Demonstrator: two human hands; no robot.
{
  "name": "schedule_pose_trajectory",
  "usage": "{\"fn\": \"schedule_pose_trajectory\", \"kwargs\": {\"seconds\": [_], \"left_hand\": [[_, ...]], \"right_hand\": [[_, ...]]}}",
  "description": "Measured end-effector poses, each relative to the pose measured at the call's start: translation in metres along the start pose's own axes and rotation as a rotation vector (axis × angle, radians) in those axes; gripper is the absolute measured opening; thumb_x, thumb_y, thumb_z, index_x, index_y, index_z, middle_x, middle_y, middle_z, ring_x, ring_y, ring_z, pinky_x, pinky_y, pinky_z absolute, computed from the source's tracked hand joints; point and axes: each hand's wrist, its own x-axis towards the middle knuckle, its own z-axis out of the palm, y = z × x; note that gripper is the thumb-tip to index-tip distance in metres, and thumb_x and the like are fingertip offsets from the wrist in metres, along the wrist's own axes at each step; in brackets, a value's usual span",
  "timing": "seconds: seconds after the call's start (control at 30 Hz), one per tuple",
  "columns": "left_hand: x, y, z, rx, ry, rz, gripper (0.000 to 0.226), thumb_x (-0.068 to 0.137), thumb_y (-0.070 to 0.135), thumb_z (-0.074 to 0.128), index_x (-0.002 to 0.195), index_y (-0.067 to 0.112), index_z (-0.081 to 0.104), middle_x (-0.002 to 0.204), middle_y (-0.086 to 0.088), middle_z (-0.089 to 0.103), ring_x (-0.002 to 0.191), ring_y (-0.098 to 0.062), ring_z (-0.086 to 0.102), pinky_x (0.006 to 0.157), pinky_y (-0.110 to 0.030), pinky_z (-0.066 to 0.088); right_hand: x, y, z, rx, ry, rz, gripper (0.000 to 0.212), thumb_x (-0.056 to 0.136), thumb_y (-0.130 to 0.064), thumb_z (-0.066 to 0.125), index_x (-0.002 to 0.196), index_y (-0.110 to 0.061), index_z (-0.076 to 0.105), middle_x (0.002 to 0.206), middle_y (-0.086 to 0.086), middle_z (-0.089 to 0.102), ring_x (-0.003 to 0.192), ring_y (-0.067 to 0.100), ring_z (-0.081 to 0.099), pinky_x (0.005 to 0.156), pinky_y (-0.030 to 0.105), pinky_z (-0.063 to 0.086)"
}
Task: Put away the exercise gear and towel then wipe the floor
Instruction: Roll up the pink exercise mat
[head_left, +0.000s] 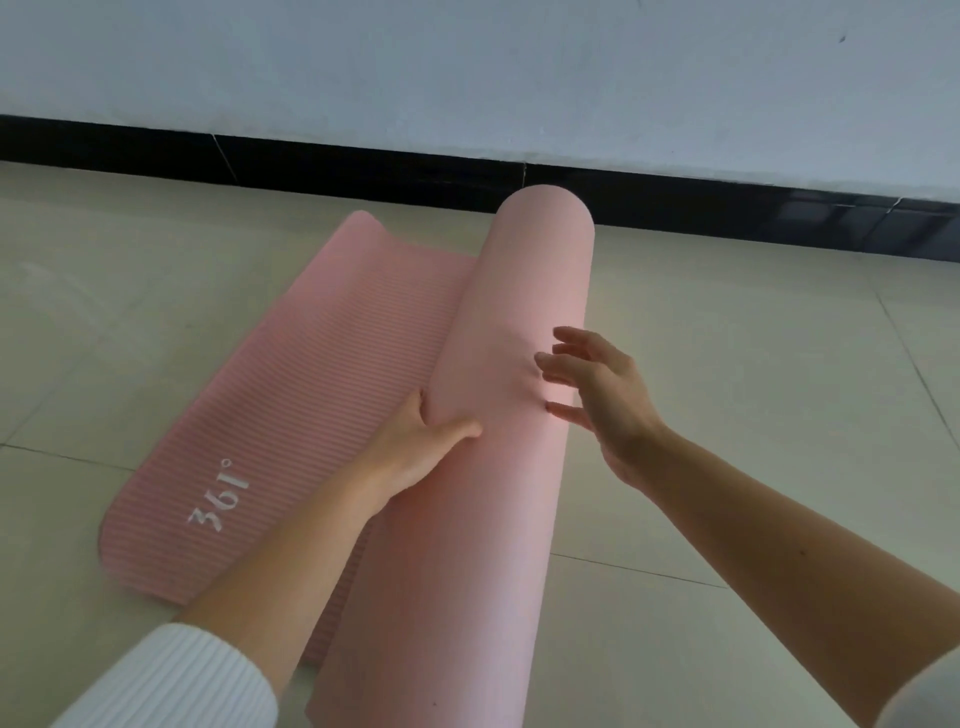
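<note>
A pink exercise mat (322, 374) lies on the tiled floor, partly rolled into a thick roll (519, 322) that runs from the near edge toward the wall. The flat ribbed part, with a white "361°" print, spreads out to the left of the roll. My left hand (415, 441) grips the roll's left side, thumb on top and fingers tucked under the fold. My right hand (597, 395) hovers at the roll's right side with fingers spread, fingertips near or just touching the surface. No towel is in view.
Beige floor tiles (727, 415) surround the mat. A white wall (467, 67) with a black skirting board (363, 166) runs across just beyond the roll's far end.
</note>
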Motion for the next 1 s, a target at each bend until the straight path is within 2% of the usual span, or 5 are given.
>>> {"fn": "schedule_pose_trajectory", "kwargs": {"seconds": [0.33,0.43,0.63,0.83,1.0], "left_hand": [[0.034,-0.021,-0.061,0.299,0.186,0.143,0.055,0.082,-0.003,0.048,0.122,0.033,0.062,0.134,0.006,0.052,0.121,-0.008,0.048,0.093,-0.019,0.036],[0.040,-0.017,-0.084,0.271,0.104,0.035,0.024,0.085,0.042,0.053,0.098,0.030,0.070,0.101,0.011,0.062,0.096,-0.009,0.054,0.085,-0.026,0.038],[0.048,-0.016,-0.101,0.615,0.024,-0.033,0.103,0.043,0.098,0.044,0.114,0.028,0.067,0.125,0.005,0.061,0.126,-0.024,0.046,0.108,-0.038,0.036],[0.055,-0.025,-0.119,0.461,0.109,0.122,0.093,0.055,0.063,0.063,0.140,0.052,0.027,0.152,-0.001,0.029,0.141,-0.023,0.023,0.116,-0.043,0.021],[0.062,-0.014,-0.145,0.585,0.160,0.239,0.054,0.086,0.012,0.050,0.124,0.050,0.050,0.152,-0.008,0.030,0.137,-0.026,0.029,0.115,-0.038,0.022]], "right_hand": [[0.008,0.019,0.047,-0.272,-0.154,0.054,0.040,0.089,-0.042,0.053,0.129,-0.049,0.055,0.143,-0.010,0.033,0.132,0.018,0.036,0.110,0.044,0.033],[0.017,0.013,0.061,-0.077,-0.042,0.066,0.041,0.093,-0.017,0.051,0.131,-0.030,0.056,0.133,-0.005,0.049,0.103,0.012,0.055,0.096,0.042,0.049],[0.029,0.011,0.082,0.192,0.138,0.089,0.041,0.085,0.013,0.041,0.116,-0.009,0.057,0.103,0.004,0.068,0.083,0.015,0.065,0.070,0.037,0.060],[0.046,0.013,0.098,0.149,0.224,0.103,0.032,0.085,0.006,0.054,0.114,-0.007,0.057,0.093,0.006,0.065,0.075,0.018,0.065,0.071,0.033,0.055],[0.059,0.029,0.116,-0.054,0.074,0.271,0.065,0.076,-0.038,0.079,0.126,-0.010,0.048,0.104,0.001,0.058,0.097,0.020,0.059,0.096,0.045,0.050]]}}
